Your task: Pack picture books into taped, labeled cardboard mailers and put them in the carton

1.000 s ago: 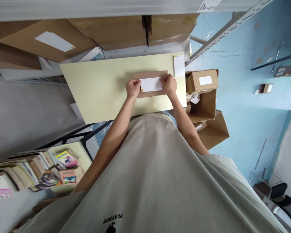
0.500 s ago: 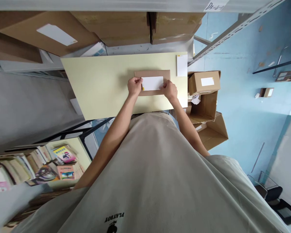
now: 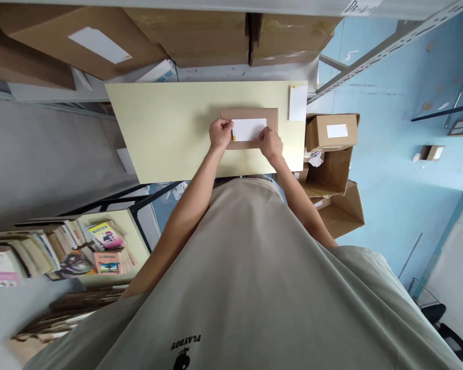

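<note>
A flat brown parcel (image 3: 268, 116) lies on the pale yellow table (image 3: 170, 128). A white label (image 3: 249, 128) rests on top of the parcel. My left hand (image 3: 220, 134) pinches the label's left edge. My right hand (image 3: 272, 143) presses on the label's lower right corner and the parcel's near edge. Both hands hide part of the parcel's front edge.
A white sheet of labels (image 3: 297, 103) lies at the table's right edge. Cardboard boxes (image 3: 331, 132) stand on the blue floor to the right, one open (image 3: 327, 172). Large cartons (image 3: 200, 36) fill the shelf behind the table. Books (image 3: 96, 249) sit on a low shelf at left.
My right hand has slid from the label's upper right down to its lower right corner. My left hand has stayed at the label's left edge. The view has shifted slightly.
</note>
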Demonstrator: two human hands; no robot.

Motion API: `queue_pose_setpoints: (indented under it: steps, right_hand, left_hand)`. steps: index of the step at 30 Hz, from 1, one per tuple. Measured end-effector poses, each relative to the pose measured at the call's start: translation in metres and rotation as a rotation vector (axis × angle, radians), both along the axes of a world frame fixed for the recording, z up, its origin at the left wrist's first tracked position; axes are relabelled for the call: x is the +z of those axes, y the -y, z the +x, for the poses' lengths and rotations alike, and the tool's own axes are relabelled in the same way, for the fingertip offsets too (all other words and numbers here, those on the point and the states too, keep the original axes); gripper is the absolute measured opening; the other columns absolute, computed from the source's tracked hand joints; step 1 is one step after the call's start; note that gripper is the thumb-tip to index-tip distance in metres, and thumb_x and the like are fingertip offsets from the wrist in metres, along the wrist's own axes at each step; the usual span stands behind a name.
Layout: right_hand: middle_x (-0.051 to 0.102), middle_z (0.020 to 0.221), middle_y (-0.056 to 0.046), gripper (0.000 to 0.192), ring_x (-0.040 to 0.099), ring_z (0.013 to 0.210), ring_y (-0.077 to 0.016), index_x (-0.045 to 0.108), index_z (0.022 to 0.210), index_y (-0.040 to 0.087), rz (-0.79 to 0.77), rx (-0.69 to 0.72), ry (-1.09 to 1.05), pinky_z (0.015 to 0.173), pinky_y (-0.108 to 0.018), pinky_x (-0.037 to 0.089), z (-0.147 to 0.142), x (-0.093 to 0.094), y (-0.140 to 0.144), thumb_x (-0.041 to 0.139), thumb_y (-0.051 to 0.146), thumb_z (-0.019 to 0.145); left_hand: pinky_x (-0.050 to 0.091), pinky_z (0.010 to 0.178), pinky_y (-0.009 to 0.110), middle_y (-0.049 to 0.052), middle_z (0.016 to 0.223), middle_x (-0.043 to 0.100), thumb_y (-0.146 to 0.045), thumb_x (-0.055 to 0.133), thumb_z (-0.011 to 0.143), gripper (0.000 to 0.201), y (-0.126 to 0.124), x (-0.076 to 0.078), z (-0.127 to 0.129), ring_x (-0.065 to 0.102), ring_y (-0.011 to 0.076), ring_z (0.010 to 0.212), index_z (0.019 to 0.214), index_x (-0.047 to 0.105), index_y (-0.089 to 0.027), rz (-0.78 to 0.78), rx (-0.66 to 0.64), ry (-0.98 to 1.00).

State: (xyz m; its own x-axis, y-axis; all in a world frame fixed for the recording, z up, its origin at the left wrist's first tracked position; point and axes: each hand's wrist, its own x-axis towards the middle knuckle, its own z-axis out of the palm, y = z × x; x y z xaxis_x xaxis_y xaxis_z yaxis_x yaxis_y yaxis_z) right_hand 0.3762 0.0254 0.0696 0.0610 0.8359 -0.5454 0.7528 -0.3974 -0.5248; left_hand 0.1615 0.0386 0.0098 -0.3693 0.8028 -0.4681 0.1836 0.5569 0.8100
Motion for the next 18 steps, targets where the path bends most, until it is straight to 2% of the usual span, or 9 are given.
queue_pose_setpoints:
  steps: [2, 5, 10, 12, 15, 18]
  right_hand:
    - [0.083, 0.119, -0.015, 0.029, 0.076, 0.122, -0.0393, 0.067, 0.101, 0.028, -0.020, 0.016, 0.034, 0.114, -0.063, 0.063, -0.004, 0.006, 0.001, 0.087, 0.048, 0.106]
    - [0.084, 0.124, -0.016, 0.024, 0.076, 0.123, -0.0374, 0.072, 0.108, 0.024, -0.010, 0.017, 0.090, 0.115, -0.060, 0.062, -0.016, 0.012, -0.018, 0.081, 0.046, 0.112]
    - [0.083, 0.139, -0.020, 0.037, 0.075, 0.129, -0.0333, 0.076, 0.133, 0.015, -0.002, 0.114, 0.173, 0.119, -0.053, 0.059, -0.038, 0.021, -0.051, 0.059, 0.047, 0.126]
    - [0.083, 0.139, -0.020, 0.034, 0.076, 0.130, -0.0347, 0.075, 0.138, 0.015, -0.005, 0.155, 0.196, 0.118, -0.052, 0.059, -0.043, 0.026, -0.049, 0.059, 0.042, 0.126]
    - [0.084, 0.138, -0.019, 0.027, 0.078, 0.128, -0.0369, 0.075, 0.140, 0.018, -0.028, 0.227, 0.203, 0.115, -0.054, 0.061, -0.046, 0.031, -0.031, 0.067, 0.036, 0.121]
    - [0.084, 0.133, -0.020, 0.029, 0.079, 0.124, -0.0378, 0.074, 0.139, 0.019, -0.063, 0.279, 0.180, 0.114, -0.056, 0.061, -0.047, 0.032, -0.014, 0.074, 0.038, 0.117]
  left_hand:
    - [0.060, 0.101, 0.038, 0.004, 0.090, 0.076, -0.024, 0.085, 0.095, 0.015, 0.001, -0.004, -0.001, 0.074, 0.0241, 0.094, 0.086, 0.072, -0.023, 0.003, -0.006, -0.005]
    - [0.060, 0.101, 0.037, 0.005, 0.094, 0.078, -0.028, 0.084, 0.096, 0.014, 0.001, -0.008, -0.004, 0.074, 0.0234, 0.095, 0.090, 0.073, -0.023, 0.003, -0.033, -0.005]
    - [0.060, 0.102, 0.037, 0.006, 0.101, 0.080, -0.034, 0.082, 0.101, 0.015, 0.001, -0.010, -0.006, 0.076, 0.0238, 0.101, 0.097, 0.075, -0.021, -0.026, -0.095, -0.018]
    - [0.059, 0.102, 0.037, 0.006, 0.102, 0.080, -0.033, 0.082, 0.103, 0.014, 0.001, -0.011, -0.006, 0.076, 0.0238, 0.102, 0.098, 0.075, -0.021, -0.030, -0.096, -0.024]
    - [0.058, 0.099, 0.035, 0.005, 0.099, 0.079, -0.027, 0.080, 0.102, 0.010, 0.002, -0.012, -0.005, 0.075, 0.0225, 0.099, 0.097, 0.075, -0.021, -0.023, -0.077, -0.034]
    - [0.057, 0.097, 0.033, 0.004, 0.096, 0.078, -0.024, 0.080, 0.101, 0.008, 0.003, -0.013, -0.003, 0.074, 0.0213, 0.095, 0.096, 0.075, -0.021, -0.014, -0.065, -0.041]
